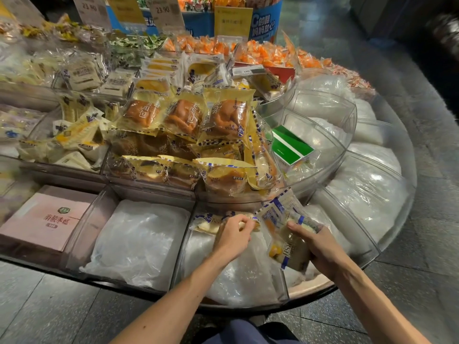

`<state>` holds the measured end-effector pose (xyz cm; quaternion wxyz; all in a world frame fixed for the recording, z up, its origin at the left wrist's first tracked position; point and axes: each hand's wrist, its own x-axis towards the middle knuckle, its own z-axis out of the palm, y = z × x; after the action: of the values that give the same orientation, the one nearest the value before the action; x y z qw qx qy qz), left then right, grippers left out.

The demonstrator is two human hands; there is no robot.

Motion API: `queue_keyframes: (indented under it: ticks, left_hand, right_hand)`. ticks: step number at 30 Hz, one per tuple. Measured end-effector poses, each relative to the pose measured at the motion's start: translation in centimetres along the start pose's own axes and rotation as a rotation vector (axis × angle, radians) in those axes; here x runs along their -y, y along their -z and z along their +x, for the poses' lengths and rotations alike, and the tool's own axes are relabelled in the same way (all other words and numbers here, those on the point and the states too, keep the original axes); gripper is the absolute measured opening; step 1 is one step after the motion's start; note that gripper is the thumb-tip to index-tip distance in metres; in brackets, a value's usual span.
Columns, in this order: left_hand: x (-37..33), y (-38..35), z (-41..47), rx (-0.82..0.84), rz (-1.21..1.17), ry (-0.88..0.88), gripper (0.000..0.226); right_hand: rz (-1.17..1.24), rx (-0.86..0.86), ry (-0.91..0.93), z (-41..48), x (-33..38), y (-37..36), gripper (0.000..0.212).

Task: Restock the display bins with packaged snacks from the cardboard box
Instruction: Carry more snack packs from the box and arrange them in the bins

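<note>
"23.90" on two price cards (162,10) (top left)

Both forearms reach forward; left hand (233,235) and right hand (316,244) grip packets (289,247).

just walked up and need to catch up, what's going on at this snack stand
A person is filling a round display of clear plastic bins. Their right hand grips a clear snack packet with blue-and-white edging over the front clear bin, which is lined with white plastic. Their left hand pinches a second packet of the same kind lying at the back of that bin. The bin behind is heaped with yellow-wrapped brown buns. No cardboard box is in view.
</note>
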<state>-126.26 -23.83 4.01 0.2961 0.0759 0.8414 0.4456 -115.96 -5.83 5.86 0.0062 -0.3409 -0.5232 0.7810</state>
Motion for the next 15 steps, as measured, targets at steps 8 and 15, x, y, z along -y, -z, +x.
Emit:
queue_keyframes:
  ticks: [8, 15]
  left_hand:
    - [0.1, 1.2, -3.7, 0.217, -0.119, -0.022, 0.038]
    - [3.2, 5.1, -5.6, 0.189, -0.29, 0.049, 0.038]
  right_hand:
    - [-0.102, 0.149, -0.009, -1.2, -1.3, -3.7, 0.051]
    - [-0.173, 0.153, -0.148, -1.3, -0.9, -6.0, 0.061]
